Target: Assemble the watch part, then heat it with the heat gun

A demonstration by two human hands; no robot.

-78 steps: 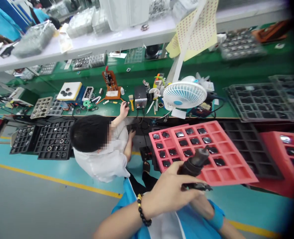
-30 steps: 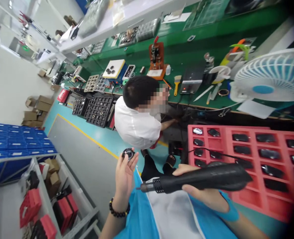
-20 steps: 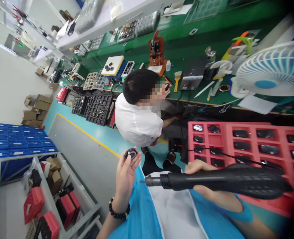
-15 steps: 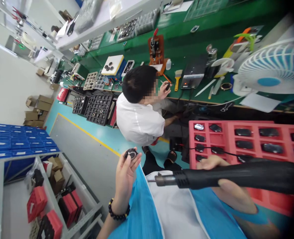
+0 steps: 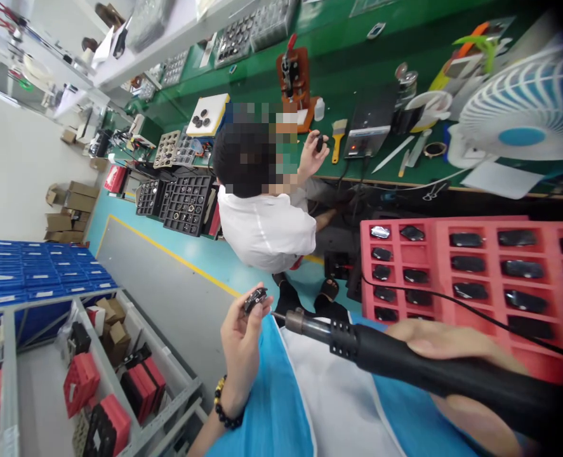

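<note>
My left hand (image 5: pixel 243 333) pinches a small black watch case (image 5: pixel 255 300) between thumb and fingers, with its edge tilted toward me. My right hand (image 5: pixel 452 349) is wrapped around the black handle of a hot air gun (image 5: pixel 381 349). The gun's thin metal nozzle points left, and its tip is close beside the fingers of my left hand; whether it touches the watch case I cannot tell. To the right, a red foam tray (image 5: pixel 414 254) holds several dark, glossy pieces in its compartments, with a black cable (image 5: pixel 452 295) lying across it.
Ahead, a co-worker in a white shirt (image 5: pixel 266 228) sits at the green bench (image 5: pixel 338 76) and holds up a small dark part. A fan (image 5: pixel 523 127), a brush (image 5: pixel 339 139) and an orange press (image 5: pixel 295 89) stand or lie there. On the left is a grey shelf rack (image 5: pixel 100 355) with blue bins (image 5: pixel 38 266).
The watch case has turned from face-up to edge-on in my left hand. The hot air gun has tilted, its nozzle shifting left and up toward the case. The co-worker's raised hand has moved slightly.
</note>
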